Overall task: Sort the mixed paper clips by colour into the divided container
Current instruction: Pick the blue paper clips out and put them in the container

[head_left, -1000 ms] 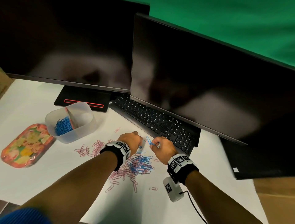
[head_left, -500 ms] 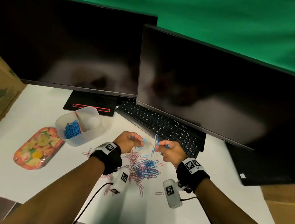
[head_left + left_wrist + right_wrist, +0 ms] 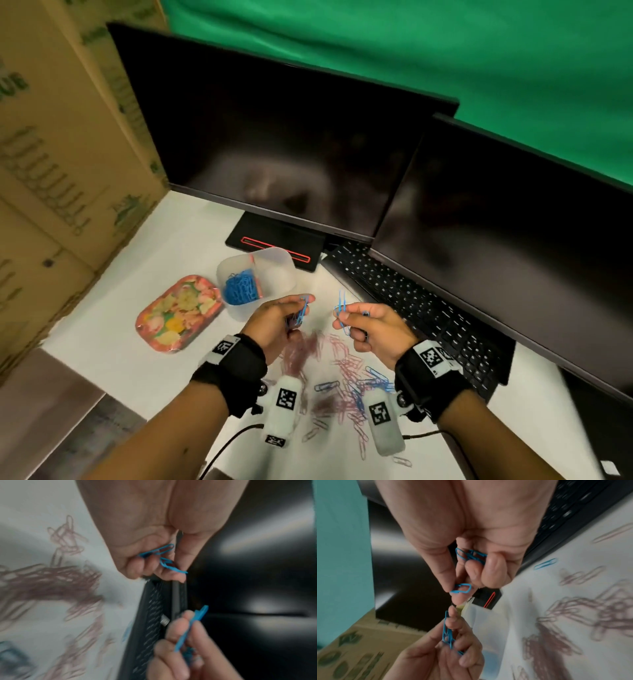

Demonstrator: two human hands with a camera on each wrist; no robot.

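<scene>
Thin blue wire paper clips point(image 3: 302, 310) sit bunched in the curled fingers of the left hand point(image 3: 274, 323), and the right hand point(image 3: 371, 325) pinches more blue clips point(image 3: 342, 313) between thumb and fingertips, both hands raised above the white desk point(image 3: 120, 342). Below them lies the loose pile of pink and blue clips point(image 3: 346, 373). The translucent, round-cornered divided container point(image 3: 274, 274) stands just beyond the left hand, blue clips heaped in its left compartment point(image 3: 239, 291), a glossy floral tray point(image 3: 178, 311) beside it.
</scene>
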